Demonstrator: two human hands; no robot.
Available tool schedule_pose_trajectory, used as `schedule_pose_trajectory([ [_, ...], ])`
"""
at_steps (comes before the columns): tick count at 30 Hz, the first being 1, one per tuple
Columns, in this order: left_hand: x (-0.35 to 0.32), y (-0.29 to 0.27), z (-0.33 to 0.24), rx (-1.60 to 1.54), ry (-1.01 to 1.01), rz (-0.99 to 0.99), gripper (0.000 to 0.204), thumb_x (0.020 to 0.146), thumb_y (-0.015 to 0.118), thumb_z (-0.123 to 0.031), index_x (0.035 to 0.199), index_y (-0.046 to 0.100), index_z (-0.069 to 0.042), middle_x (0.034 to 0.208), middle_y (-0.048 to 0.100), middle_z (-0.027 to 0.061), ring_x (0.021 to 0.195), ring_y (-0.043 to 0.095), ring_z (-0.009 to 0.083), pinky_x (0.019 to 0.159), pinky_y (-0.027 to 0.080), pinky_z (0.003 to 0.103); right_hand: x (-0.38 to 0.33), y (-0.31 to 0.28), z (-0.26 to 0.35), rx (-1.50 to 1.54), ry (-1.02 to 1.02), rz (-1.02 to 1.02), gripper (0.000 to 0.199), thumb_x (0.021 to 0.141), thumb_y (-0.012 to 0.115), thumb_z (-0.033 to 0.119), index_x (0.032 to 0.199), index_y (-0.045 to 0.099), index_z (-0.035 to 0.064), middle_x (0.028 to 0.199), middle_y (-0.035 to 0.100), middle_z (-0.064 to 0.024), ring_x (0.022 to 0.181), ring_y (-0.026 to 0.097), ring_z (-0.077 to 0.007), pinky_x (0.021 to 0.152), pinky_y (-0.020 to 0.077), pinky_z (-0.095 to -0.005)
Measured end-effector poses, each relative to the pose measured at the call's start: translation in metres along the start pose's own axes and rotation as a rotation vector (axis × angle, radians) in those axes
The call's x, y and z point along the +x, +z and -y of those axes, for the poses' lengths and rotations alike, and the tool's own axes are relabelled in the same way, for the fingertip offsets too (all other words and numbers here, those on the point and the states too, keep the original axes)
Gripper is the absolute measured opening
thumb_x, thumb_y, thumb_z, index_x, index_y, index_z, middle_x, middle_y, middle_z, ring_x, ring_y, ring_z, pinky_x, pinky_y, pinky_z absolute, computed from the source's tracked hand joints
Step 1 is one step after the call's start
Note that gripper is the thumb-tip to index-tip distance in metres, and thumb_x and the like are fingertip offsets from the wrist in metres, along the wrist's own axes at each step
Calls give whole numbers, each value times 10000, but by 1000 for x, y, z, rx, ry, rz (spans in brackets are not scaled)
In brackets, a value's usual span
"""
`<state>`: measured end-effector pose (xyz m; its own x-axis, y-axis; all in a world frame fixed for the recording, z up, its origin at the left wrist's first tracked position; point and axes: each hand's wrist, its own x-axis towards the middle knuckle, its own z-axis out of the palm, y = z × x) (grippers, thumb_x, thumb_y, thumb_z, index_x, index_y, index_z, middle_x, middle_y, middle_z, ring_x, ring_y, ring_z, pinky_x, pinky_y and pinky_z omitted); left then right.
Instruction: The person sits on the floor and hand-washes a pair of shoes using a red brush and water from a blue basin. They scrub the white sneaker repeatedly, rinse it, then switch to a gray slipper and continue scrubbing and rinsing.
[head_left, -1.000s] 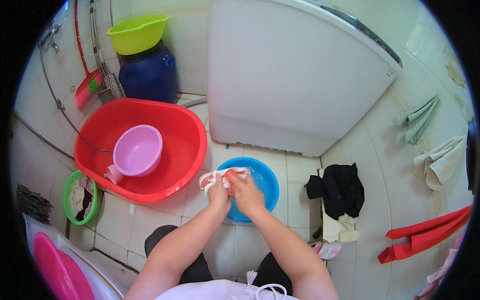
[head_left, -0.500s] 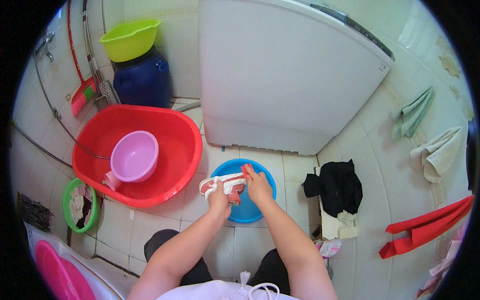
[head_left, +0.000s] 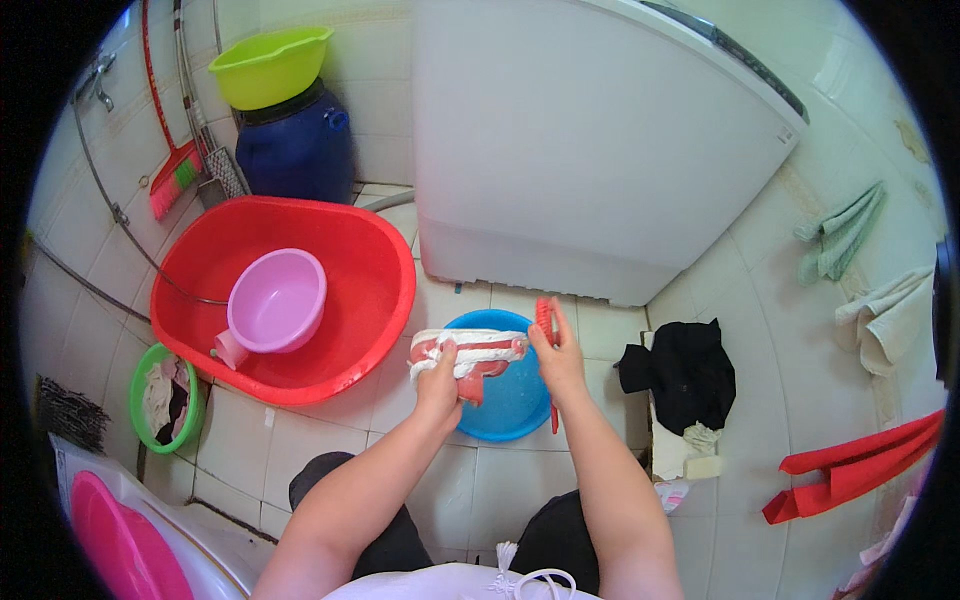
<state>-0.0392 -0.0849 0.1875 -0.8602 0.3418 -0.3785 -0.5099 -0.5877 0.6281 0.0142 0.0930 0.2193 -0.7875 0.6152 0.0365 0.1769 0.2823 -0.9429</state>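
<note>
My left hand (head_left: 438, 388) is closed around a pinkish-red and white shoe (head_left: 472, 384), its sole side streaked with white, foam-like stuff. In my right hand (head_left: 562, 362) is a red scrubbing brush (head_left: 544, 314); its bristle end points up, away from me, and its handle shows below the hand. The brush is beside the right end of the shoe; whether they touch I cannot tell. Beneath both hands a round blue basin (head_left: 497, 424) stands on the tiled floor between my knees and the washing machine.
The white washing machine (head_left: 590, 160) stands ahead. To the left is a big red tub (head_left: 375, 300) holding a purple basin (head_left: 276, 300); a green basket (head_left: 140, 425) of cloths sits nearby. Black cloth (head_left: 690, 375) lies on a box at right, and towels hang along the right wall.
My right hand has moved right, drawing the brush off the shoe and turning it upright. My left hand has turned the shoe more level. The view has shifted slightly.
</note>
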Motion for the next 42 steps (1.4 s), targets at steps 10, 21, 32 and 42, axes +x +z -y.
schedule_pose_trajectory([
  [10, -24, 15, -16, 198, 124, 120, 319, 892, 691, -98, 1173, 551, -36, 1099, 639, 74, 963, 637, 168, 807, 525, 317, -36, 6, 51, -66, -188, 159, 284, 871, 677, 77, 1122, 555, 27, 973, 671, -67, 907, 650, -147, 817, 524, -299],
  [21, -25, 22, -28, 429, 186, 130, 227, 877, 684, -98, 1064, 578, -26, 926, 640, 58, 637, 582, 109, 445, 408, 262, -38, -4, 61, -424, -425, 284, 375, 767, 739, 54, 1108, 583, 46, 972, 674, -162, 902, 670, -343, 774, 539, -393],
  [32, -28, 23, -41, 531, 46, 248, 400, 838, 691, -31, 1196, 517, 8, 1106, 626, 98, 994, 648, 203, 829, 550, 337, -35, -1, 54, -378, -220, 340, 411, 735, 730, 104, 1100, 558, 26, 946, 673, -194, 869, 671, -373, 747, 538, -413],
  [42, -17, 14, -21, 549, 216, 222, 304, 815, 673, 0, 1091, 551, 27, 986, 657, 109, 857, 685, 206, 652, 581, 324, -35, 10, 48, -432, -207, 189, 408, 737, 720, 88, 1087, 530, 1, 923, 666, -223, 854, 672, -385, 722, 536, -438],
])
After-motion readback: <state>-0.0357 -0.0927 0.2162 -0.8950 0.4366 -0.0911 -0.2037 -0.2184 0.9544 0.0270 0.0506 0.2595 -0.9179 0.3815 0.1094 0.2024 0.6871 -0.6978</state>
